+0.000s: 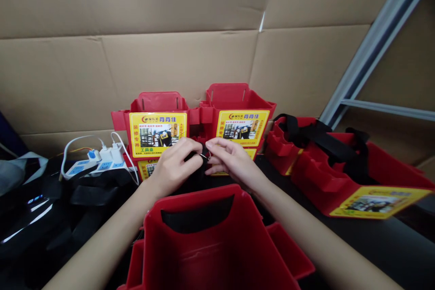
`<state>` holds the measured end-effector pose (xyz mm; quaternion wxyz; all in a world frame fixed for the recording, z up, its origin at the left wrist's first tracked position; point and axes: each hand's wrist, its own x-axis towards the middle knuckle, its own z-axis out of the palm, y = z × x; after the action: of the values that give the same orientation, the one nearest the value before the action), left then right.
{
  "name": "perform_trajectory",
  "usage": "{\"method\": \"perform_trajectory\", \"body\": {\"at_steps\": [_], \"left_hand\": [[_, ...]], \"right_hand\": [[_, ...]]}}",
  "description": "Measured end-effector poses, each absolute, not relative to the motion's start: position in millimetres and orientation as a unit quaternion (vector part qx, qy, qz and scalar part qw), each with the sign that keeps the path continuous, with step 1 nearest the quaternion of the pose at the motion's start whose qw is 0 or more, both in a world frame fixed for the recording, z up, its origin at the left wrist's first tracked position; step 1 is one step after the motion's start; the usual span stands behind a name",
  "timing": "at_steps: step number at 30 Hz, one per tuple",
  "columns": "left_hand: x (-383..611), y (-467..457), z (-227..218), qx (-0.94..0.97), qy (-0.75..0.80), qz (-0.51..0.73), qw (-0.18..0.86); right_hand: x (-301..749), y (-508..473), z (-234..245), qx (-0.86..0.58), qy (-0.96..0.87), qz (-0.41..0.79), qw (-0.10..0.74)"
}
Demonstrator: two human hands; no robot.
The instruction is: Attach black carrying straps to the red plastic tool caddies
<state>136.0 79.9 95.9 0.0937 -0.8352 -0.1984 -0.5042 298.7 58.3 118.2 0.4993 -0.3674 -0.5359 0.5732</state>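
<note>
Head view: both hands meet over the far rim of the nearest red box (204, 240), which stands at the near edge of the dark bench (390, 240). The left hand (176, 165) is clenched, its fingers (192, 147) curled over a black strap (205, 149). The right hand (231, 161) pinches the same strap between thumb and forefinger, right at a small metal fitting (205, 157) that glints between the two hands. The strap sits just above and beyond the box, and a band of black webbing (197, 214) shows through a slot in the box's far wall. I cannot tell whether the two are one piece.

Behind the hands, two upright red boxes (158, 118) with yellow labels stand side by side against a cardboard wall (170, 54). To the right, more red boxes (340, 167) lie tipped over, black straps draped across them. To the left, a white power strip (98, 161) with plugged chargers rests beside dark bags.

The risk here seems to lie in the tiny fitting. It is held by fingertips only, so a slip could drop it into the open box or let the strap pull back out of it. A tug on the strap could also tilt the box, which is near the bench edge.
</note>
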Motion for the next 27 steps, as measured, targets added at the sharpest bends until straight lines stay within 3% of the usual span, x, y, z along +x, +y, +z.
{"method": "perform_trajectory", "body": {"at_steps": [4, 8, 10, 13, 19, 22, 27], "left_hand": [[137, 75, 98, -0.847, -0.183, -0.497, 0.056], [134, 76, 105, -0.874, -0.168, -0.45, 0.068], [133, 77, 109, -0.87, -0.189, -0.455, -0.007], [137, 77, 111, -0.819, -0.24, -0.481, -0.204], [143, 81, 109, -0.703, -0.283, -0.437, -0.484], [139, 83, 111, -0.683, -0.299, -0.402, -0.532], [138, 79, 116, -0.68, -0.352, -0.389, -0.513]], "right_hand": [[302, 58, 118, -0.381, -0.55, 0.594, 0.447], [307, 61, 119, -0.381, -0.561, 0.535, 0.504], [309, 63, 121, -0.384, -0.573, 0.48, 0.542], [310, 62, 124, -0.388, -0.597, 0.414, 0.567], [303, 55, 120, -0.378, -0.65, 0.359, 0.553], [301, 55, 119, -0.374, -0.642, 0.387, 0.546], [301, 56, 118, -0.376, -0.635, 0.395, 0.547]]}}
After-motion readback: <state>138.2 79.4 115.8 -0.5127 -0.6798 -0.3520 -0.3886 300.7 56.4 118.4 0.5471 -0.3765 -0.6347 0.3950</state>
